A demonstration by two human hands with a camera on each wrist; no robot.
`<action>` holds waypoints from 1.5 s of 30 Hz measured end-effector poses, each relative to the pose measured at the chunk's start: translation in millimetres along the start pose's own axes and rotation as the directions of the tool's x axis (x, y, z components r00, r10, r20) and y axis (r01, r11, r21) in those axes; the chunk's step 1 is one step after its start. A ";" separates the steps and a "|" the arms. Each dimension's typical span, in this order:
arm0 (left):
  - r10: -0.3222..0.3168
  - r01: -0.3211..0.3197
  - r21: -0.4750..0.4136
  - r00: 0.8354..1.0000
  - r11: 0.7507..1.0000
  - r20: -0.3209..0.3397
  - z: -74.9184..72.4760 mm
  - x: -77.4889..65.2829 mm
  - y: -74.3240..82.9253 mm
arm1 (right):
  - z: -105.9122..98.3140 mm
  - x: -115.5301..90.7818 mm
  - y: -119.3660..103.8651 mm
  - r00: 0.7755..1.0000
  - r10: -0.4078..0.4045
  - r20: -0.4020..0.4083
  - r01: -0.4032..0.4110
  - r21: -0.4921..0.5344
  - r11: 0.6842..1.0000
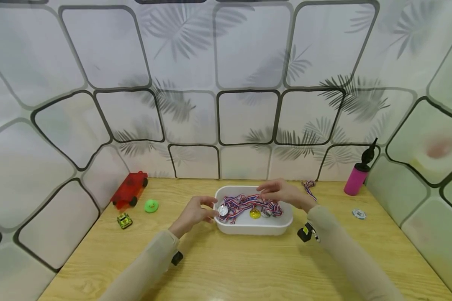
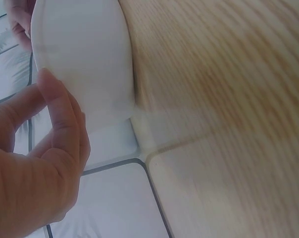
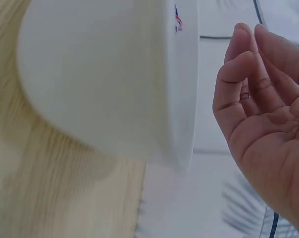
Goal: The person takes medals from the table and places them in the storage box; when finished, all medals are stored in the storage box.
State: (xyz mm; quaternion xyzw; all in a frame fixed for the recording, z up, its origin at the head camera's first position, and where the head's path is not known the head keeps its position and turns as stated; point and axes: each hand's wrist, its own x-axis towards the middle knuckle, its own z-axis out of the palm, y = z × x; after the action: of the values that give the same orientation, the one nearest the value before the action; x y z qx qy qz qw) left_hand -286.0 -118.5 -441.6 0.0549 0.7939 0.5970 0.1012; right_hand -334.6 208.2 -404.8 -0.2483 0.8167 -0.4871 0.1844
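A white plastic tub (image 1: 252,229) stands on the wooden table with several medals in it, their red, white and blue ribbons (image 1: 245,202) tangled together. Among them are a silver medal (image 1: 223,210) by the left end and a gold medal (image 1: 255,213) near the middle. My left hand (image 1: 196,213) is at the tub's left end, its loosely bent fingertips (image 2: 49,85) overlapping the rim; whether they touch it I cannot tell. Over the right back part of the tub hovers my right hand (image 1: 282,193), fingers loosely curled, with nothing visible between them.
Left on the table are a red toy car (image 1: 129,189), a green rubber duck (image 1: 151,205) and a small yellow toy car (image 1: 124,220). Right are a ribbon (image 1: 309,189), a pink pump (image 1: 355,180) and a poker chip (image 1: 359,214). Patterned curtains (image 1: 248,117) enclose the table.
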 end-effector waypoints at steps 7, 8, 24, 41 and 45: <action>-0.004 0.004 -0.003 1.000 1.000 0.015 0.9 -0.4 0.2 | -13.8 -24.7 19.9 0.997 0.039 -0.060 -0.037 0.039 0.999; -0.006 0.006 -0.007 1.000 1.000 0.014 0.7 -0.2 0.2 | -15.2 -28.3 22.3 0.997 0.038 -0.068 -0.035 0.042 0.998; -0.026 0.026 -0.026 0.999 0.999 -0.017 -0.5 1.4 -0.9 | -43.8 -99.6 60.7 0.984 0.131 -0.123 -0.121 0.088 0.989; -0.032 0.032 -0.023 0.999 0.999 -0.008 1.2 -0.2 1.3 | -69.8 -148.3 97.8 0.979 0.172 -0.107 -0.174 -0.016 0.985; -0.028 0.028 -0.021 1.000 0.999 -0.002 1.2 0.5 0.5 | -70.6 -154.2 102.4 0.984 0.153 -0.094 -0.157 -0.042 0.987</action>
State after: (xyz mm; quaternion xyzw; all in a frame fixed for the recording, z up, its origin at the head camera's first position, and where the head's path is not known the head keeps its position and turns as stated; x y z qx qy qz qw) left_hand -286.3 -117.1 -441.5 0.0421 0.7883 0.6040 0.1092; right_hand -271.4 389.2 -454.2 -0.1661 0.8528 -0.4618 0.1786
